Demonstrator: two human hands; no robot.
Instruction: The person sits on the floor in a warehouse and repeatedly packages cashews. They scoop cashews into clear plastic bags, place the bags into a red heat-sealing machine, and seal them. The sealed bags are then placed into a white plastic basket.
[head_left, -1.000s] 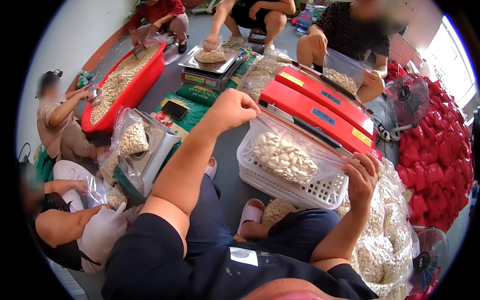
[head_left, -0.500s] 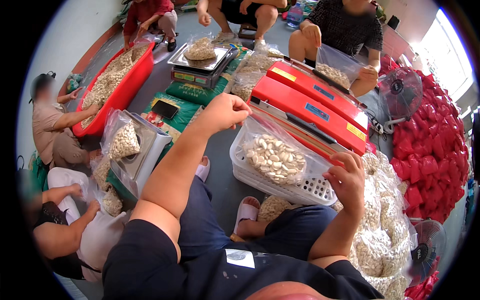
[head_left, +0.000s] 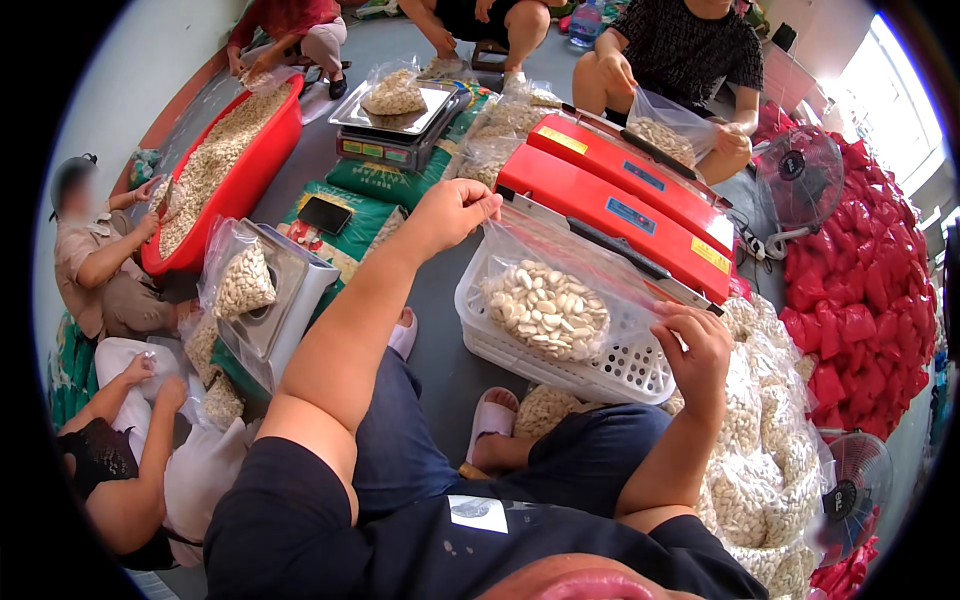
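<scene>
A clear plastic bag (head_left: 548, 310) of pale, flat oval seeds rests over a white perforated plastic basket (head_left: 470, 335). With my left hand (head_left: 462, 208), fingers closed, I grip the far left corner of the bag's mouth. My right hand (head_left: 695, 345) pinches the right corner between thumb and fingers. The bag's upper edge is stretched between both hands, along the front of the nearer red bag sealer (head_left: 600, 215). Whether that edge sits inside the sealer's jaw I cannot tell.
Behind stands a second red sealer (head_left: 650, 170), where a person holds another bag (head_left: 665, 135). Left are two scales (head_left: 280, 300), a phone (head_left: 325, 215) and a red tub (head_left: 285, 140) of seeds. Filled bags (head_left: 750, 450), red packets (head_left: 850, 290) and fans (head_left: 800, 180) crowd the right.
My hands keep their hold on the bag, with the right hand shifted slightly. At the red tub, the person on the left has raised a hand out of the seeds.
</scene>
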